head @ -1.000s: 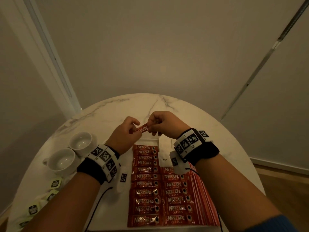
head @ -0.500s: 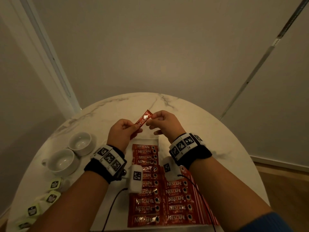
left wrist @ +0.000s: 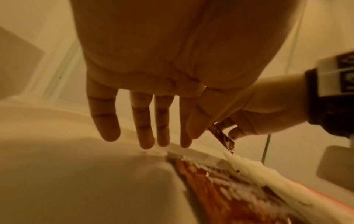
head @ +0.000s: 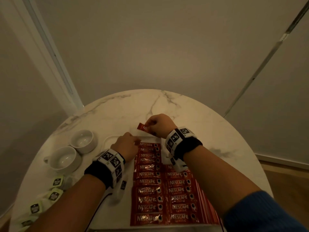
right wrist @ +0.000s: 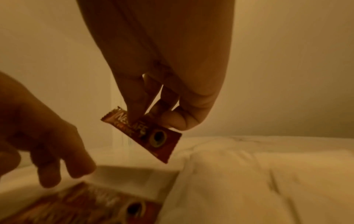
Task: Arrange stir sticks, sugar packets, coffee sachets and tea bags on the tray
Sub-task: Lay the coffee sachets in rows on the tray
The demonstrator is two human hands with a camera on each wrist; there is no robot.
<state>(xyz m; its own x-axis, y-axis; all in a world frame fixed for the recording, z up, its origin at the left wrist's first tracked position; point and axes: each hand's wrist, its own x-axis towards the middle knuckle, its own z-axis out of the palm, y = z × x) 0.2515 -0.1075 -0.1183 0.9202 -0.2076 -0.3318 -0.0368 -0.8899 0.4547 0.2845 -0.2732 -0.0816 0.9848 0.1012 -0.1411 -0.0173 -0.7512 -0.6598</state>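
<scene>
Pinching hand: we see the right hand (head: 161,125) holding one loose coffee sachet (head: 143,127) between thumb and fingertips (right wrist: 134,116), lifted off the surface and tilted, its printed face towards the wrist camera.
Free hand: our left hand (head: 126,146) holds nothing; its fingers (left wrist: 145,121) are straight and slightly spread, pointing down at the tray, with the tips at or just above the top sachet of the left column. We cannot tell whether they touch it.
Relation of hands: the right hand sits at about 1 o'clock from the left, near it but apart.
Loose sachet's place: above the far end of the tray (head: 108,139), at 12 o'clock from the laid rows.
Laid sachets: we count two columns of red sachets (head: 148,181) running towards 6 o'clock, eleven in the left column; the right column shows six, with its far end hidden by the right wrist.
Cups: two white cups (head: 73,151), touching, at 9 o'clock from the left hand.
Tea bags: four pale green tags (head: 55,195) show in a line at 7 o'clock; others may lie beyond the edge.
Table: one round marble table (head: 209,131) carries everything.
Wristbands: one marker-covered band (head: 112,163) on each wrist.
</scene>
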